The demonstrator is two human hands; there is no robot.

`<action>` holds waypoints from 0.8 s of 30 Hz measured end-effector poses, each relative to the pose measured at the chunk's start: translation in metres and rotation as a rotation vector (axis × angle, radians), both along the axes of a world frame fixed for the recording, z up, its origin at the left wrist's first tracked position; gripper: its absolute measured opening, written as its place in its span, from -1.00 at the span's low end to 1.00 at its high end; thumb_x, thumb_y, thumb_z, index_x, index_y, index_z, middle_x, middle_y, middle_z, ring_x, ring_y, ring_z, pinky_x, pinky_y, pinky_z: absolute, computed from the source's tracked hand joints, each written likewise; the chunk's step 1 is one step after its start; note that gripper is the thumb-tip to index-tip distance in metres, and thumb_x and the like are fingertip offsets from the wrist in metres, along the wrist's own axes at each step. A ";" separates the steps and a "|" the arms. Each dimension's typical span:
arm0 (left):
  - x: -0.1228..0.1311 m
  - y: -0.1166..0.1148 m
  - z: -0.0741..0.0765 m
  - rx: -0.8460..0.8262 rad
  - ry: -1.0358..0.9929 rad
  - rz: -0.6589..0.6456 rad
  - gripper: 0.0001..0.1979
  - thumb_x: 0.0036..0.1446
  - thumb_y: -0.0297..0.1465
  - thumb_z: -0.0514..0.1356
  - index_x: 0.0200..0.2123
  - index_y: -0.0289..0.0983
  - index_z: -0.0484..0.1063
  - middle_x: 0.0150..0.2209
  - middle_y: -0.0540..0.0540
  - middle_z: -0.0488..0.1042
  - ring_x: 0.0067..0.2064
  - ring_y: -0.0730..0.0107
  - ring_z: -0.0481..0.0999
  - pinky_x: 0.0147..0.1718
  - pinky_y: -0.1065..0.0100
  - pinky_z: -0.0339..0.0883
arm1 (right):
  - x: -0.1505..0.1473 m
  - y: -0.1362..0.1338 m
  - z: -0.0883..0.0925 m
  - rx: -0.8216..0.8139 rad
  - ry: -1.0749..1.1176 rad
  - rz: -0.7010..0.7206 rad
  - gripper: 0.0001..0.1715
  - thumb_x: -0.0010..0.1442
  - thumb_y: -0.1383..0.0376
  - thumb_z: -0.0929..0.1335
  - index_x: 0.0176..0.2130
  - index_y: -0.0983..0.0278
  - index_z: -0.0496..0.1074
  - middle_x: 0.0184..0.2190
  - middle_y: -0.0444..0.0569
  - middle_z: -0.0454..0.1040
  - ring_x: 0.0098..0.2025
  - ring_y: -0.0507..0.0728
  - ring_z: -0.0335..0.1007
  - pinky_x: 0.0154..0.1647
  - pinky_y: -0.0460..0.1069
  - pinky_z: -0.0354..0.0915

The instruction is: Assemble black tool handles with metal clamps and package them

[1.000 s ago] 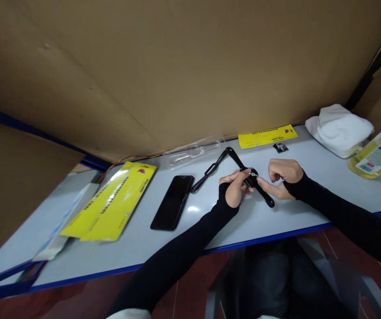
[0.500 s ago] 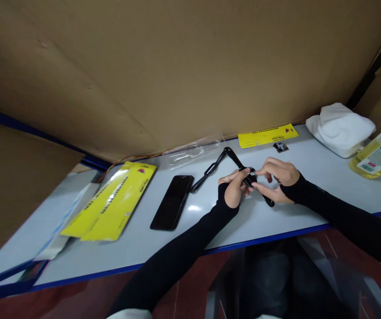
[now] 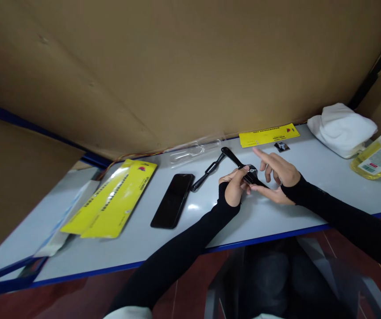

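Observation:
A black spokeshave (image 3: 232,156) with a shiny metal part at its centre is held tilted over the table. My left hand (image 3: 233,188) grips its middle, with the thumb pressed on top near the metal part. Right of it, my right hand (image 3: 279,173) has its index finger raised and stretched out and the other fingers loosely bent. The right thumb lies by the spokeshave's right handle, whose end is hidden; whether they touch I cannot tell. Another black tool body (image 3: 209,169), long with a slot in the middle, lies to the left of my hands.
A black phone (image 3: 172,201) lies left of my hands. Yellow cards (image 3: 117,199) rest at left, and another yellow card (image 3: 270,134) at the back. Nearby are a small shiny plate (image 3: 281,146), clear plastic packaging (image 3: 195,150), white cloth (image 3: 341,128) and a bottle of yellow liquid (image 3: 379,153).
My right hand's index finger has lifted off the metal part and stretched up and away. The spokeshave's right handle has turned behind the right thumb. My left hand keeps its grip.

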State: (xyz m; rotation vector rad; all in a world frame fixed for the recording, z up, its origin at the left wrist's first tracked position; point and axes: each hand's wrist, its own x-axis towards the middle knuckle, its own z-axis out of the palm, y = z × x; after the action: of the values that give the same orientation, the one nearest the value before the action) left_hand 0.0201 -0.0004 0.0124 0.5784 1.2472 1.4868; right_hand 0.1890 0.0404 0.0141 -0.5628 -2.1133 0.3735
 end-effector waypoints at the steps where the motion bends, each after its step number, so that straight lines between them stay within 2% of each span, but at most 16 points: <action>1: 0.000 0.000 0.000 -0.007 -0.001 -0.003 -0.69 -0.15 -0.22 0.46 -0.59 -0.35 0.53 -0.65 -0.09 0.45 -0.69 0.43 0.37 -0.74 0.41 0.15 | 0.001 0.000 0.001 0.025 -0.002 0.001 -0.64 0.24 0.13 0.53 -0.39 0.24 0.39 -0.39 -0.15 0.39 -0.54 -0.06 0.15 -0.54 -0.07 0.10; 3: 0.001 -0.001 0.001 -0.015 -0.005 -0.009 -0.68 -0.15 -0.22 0.46 -0.60 -0.35 0.52 -0.65 -0.10 0.45 -0.68 0.42 0.38 -0.75 0.42 0.14 | 0.002 0.000 0.003 0.083 0.044 -0.003 -0.49 0.22 0.18 0.55 -0.53 0.22 0.25 -0.54 -0.23 0.24 -0.58 -0.06 0.04 -0.56 -0.05 0.02; 4: 0.001 -0.001 0.001 -0.016 -0.008 -0.010 -0.67 -0.15 -0.22 0.46 -0.61 -0.35 0.51 -0.65 -0.10 0.45 -0.68 0.42 0.39 -0.75 0.42 0.13 | 0.003 0.000 0.004 0.086 0.069 -0.005 -0.51 0.21 0.19 0.56 -0.52 0.22 0.27 -0.56 -0.25 0.20 -0.59 -0.06 0.01 -0.55 -0.04 0.02; 6: 0.001 -0.001 0.002 -0.013 -0.010 -0.007 -0.68 -0.16 -0.22 0.46 -0.62 -0.34 0.50 -0.64 -0.11 0.46 -0.69 0.42 0.38 -0.75 0.42 0.12 | 0.002 -0.001 0.005 0.048 0.070 0.006 -0.72 0.23 0.17 0.55 -0.33 0.24 0.45 -0.46 -0.21 0.32 -0.57 -0.06 0.09 -0.54 -0.06 0.08; 8: 0.000 -0.001 0.001 -0.012 -0.003 -0.005 -0.69 -0.14 -0.23 0.45 -0.61 -0.33 0.50 -0.65 -0.10 0.46 -0.69 0.42 0.37 -0.75 0.41 0.13 | 0.001 -0.001 0.004 0.006 0.013 0.012 -0.71 0.25 0.14 0.53 -0.13 0.25 0.52 -0.33 -0.14 0.42 -0.53 -0.05 0.19 -0.53 -0.07 0.14; 9: 0.000 -0.001 0.000 -0.012 0.004 -0.008 -0.69 -0.13 -0.22 0.45 -0.61 -0.33 0.50 -0.65 -0.10 0.46 -0.69 0.42 0.37 -0.74 0.41 0.14 | 0.000 -0.001 0.004 0.006 -0.012 0.009 -0.74 0.25 0.14 0.52 -0.19 0.25 0.52 -0.35 -0.14 0.42 -0.54 -0.05 0.17 -0.54 -0.07 0.12; 10: 0.000 -0.001 -0.001 -0.013 0.011 -0.012 -0.68 -0.13 -0.22 0.45 -0.61 -0.33 0.50 -0.65 -0.10 0.46 -0.68 0.42 0.38 -0.74 0.40 0.15 | 0.000 -0.001 0.003 0.022 -0.016 -0.001 -0.73 0.25 0.14 0.52 -0.32 0.25 0.48 -0.42 -0.17 0.37 -0.56 -0.06 0.11 -0.55 -0.07 0.08; 12: 0.000 -0.002 -0.001 -0.019 0.024 -0.015 -0.67 -0.12 -0.21 0.45 -0.62 -0.33 0.50 -0.64 -0.12 0.47 -0.66 0.41 0.39 -0.74 0.40 0.15 | -0.001 -0.001 0.002 0.052 0.017 -0.025 -0.55 0.25 0.17 0.52 -0.52 0.24 0.32 -0.55 -0.23 0.22 -0.59 -0.06 -0.01 -0.56 -0.05 0.01; 13: 0.001 -0.002 -0.001 -0.024 0.031 -0.016 -0.67 -0.12 -0.20 0.45 -0.63 -0.32 0.50 -0.64 -0.12 0.47 -0.66 0.41 0.39 -0.73 0.40 0.15 | -0.001 -0.001 0.002 0.049 0.035 -0.031 -0.55 0.25 0.16 0.52 -0.51 0.24 0.32 -0.55 -0.24 0.21 -0.59 -0.06 -0.02 -0.56 -0.05 0.02; 15: 0.001 -0.003 0.001 -0.036 0.045 -0.018 -0.66 -0.10 -0.20 0.44 -0.65 -0.32 0.48 -0.64 -0.12 0.47 -0.67 0.42 0.38 -0.73 0.40 0.15 | 0.000 -0.001 0.003 0.021 0.030 -0.020 -0.73 0.26 0.14 0.52 -0.31 0.25 0.47 -0.44 -0.19 0.33 -0.56 -0.06 0.09 -0.54 -0.07 0.10; 17: 0.002 -0.003 0.004 -0.047 0.052 -0.023 -0.65 -0.10 -0.20 0.44 -0.65 -0.31 0.47 -0.65 -0.11 0.46 -0.69 0.45 0.35 -0.73 0.40 0.15 | 0.001 0.000 0.004 0.006 -0.031 0.003 -0.69 0.26 0.12 0.52 -0.11 0.25 0.51 -0.31 -0.12 0.42 -0.50 -0.05 0.21 -0.51 -0.08 0.16; 19: 0.002 -0.003 0.006 -0.061 0.048 -0.027 -0.66 -0.11 -0.21 0.45 -0.65 -0.32 0.47 -0.66 -0.10 0.45 -0.69 0.45 0.35 -0.73 0.41 0.13 | 0.002 0.002 0.004 0.057 -0.061 -0.015 -0.73 0.27 0.12 0.51 -0.27 0.25 0.48 -0.42 -0.16 0.38 -0.52 -0.03 0.17 -0.51 -0.07 0.12; 21: 0.002 -0.003 0.007 -0.073 0.044 -0.028 -0.66 -0.13 -0.21 0.45 -0.65 -0.32 0.47 -0.66 -0.10 0.44 -0.69 0.43 0.36 -0.75 0.42 0.10 | 0.003 0.003 0.003 0.107 -0.043 -0.070 -0.57 0.26 0.12 0.52 -0.47 0.23 0.33 -0.56 -0.22 0.24 -0.56 -0.03 0.05 -0.52 -0.04 0.06; 22: 0.002 -0.003 0.007 -0.076 0.044 -0.028 -0.66 -0.14 -0.21 0.45 -0.65 -0.32 0.47 -0.66 -0.11 0.45 -0.69 0.42 0.37 -0.75 0.42 0.09 | 0.002 0.003 0.002 0.110 -0.030 -0.089 -0.56 0.25 0.12 0.52 -0.48 0.23 0.32 -0.58 -0.23 0.22 -0.57 -0.04 0.02 -0.52 -0.04 0.04; 24: 0.001 -0.003 0.005 -0.071 0.051 -0.036 -0.65 -0.14 -0.20 0.46 -0.64 -0.33 0.47 -0.66 -0.11 0.45 -0.70 0.44 0.36 -0.75 0.42 0.10 | 0.001 0.002 0.001 0.077 -0.033 -0.081 -0.69 0.26 0.09 0.51 -0.29 0.25 0.45 -0.48 -0.20 0.35 -0.58 -0.05 0.05 -0.54 -0.06 0.06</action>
State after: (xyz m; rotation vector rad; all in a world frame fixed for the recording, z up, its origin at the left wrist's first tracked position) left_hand 0.0211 -0.0034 0.0176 0.5920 1.3176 1.4002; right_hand 0.1904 0.0428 0.0155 -0.6113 -2.1199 0.2372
